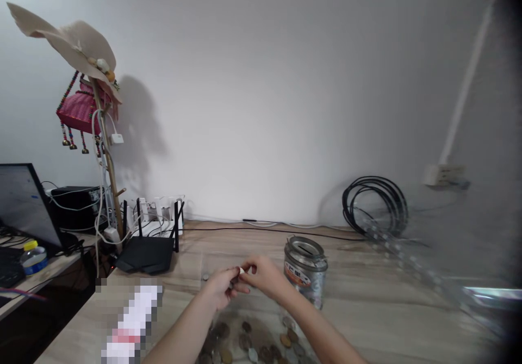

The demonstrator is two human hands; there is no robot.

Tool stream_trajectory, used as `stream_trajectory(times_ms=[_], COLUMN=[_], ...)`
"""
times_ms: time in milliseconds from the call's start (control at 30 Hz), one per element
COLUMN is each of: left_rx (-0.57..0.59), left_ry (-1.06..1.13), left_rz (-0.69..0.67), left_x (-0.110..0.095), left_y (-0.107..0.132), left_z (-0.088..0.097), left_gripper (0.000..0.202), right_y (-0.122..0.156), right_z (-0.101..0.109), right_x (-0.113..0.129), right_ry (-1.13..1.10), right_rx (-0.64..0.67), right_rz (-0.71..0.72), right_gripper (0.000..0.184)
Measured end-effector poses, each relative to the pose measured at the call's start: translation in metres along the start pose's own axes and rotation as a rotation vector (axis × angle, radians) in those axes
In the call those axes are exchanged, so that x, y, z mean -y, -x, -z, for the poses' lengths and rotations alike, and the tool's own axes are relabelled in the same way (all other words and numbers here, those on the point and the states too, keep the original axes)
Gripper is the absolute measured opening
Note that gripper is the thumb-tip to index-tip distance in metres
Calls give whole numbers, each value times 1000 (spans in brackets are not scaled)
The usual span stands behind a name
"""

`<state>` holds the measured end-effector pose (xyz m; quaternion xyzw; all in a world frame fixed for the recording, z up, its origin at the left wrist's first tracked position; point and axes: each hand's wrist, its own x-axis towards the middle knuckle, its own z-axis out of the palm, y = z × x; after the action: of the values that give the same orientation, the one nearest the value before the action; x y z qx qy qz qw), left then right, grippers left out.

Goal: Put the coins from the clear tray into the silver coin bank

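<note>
My left hand (223, 289) and my right hand (264, 278) meet above the table, fingertips close together. A small pale coin (242, 270) shows between them, pinched by my right thumb and finger. The left fingers are curled; something greyish lies partly hidden in them, too small to make out. Below my wrists, several loose coins (245, 343), dark, coppery and silvery, are spread out. Just right of my right hand stands a silver tin can (316, 288) with a slot in its lid and a printed label.
A black router (144, 254) and a pixelated pale strip (136, 309) are on the left. Behind are coiled black cable (346, 206) and a thin cable along the wall. A hat (81, 43) hangs on a stand by a laptop (24, 201) and yellow-capped bottle (35, 260).
</note>
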<state>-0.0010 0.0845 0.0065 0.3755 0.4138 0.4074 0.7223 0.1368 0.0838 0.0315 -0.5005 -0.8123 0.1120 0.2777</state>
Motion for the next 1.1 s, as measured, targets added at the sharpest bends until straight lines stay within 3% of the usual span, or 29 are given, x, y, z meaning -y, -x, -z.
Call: stream_trajectory(times_ms=[167,267,367,433,500,667,833,867,967,1100], left_rx=[63,112,120,120,109,61,83,89,89,87], left_ry=[212,283,309,291,253,192,145,143,152,204], left_rz=[141,178,164,149,124,89,47,38,49,101], left_x=[-6,-7,-6,-4,-4,-6,-7,-7,-7,-7], left_y=[5,6,4,4,4,8,9,10,9,7], left_z=[0,2,3,3,2,0,-2,-2,-3,-3], left_gripper=[25,30,42,50,54,43,47,49,51,35], right_y=[-1,3,11,16,19,20,16,14,6,-2], right_z=[8,36,73,93,103,103,92,87,60,14], right_x=[3,-5,-26,-43,-57,-63,-38,-32,-17,-5], right_ry=[40,128,310,355,310,319,383,333,106,-48], right_rx=[-135,-380,-568,-516,-422,-387,-700,-704,-446,-55], right_rz=[-47,-148,-373,-531,-599,-596,-322,-259,-97,35], right_gripper=[19,27,31,28,24,22,30,30,28,27])
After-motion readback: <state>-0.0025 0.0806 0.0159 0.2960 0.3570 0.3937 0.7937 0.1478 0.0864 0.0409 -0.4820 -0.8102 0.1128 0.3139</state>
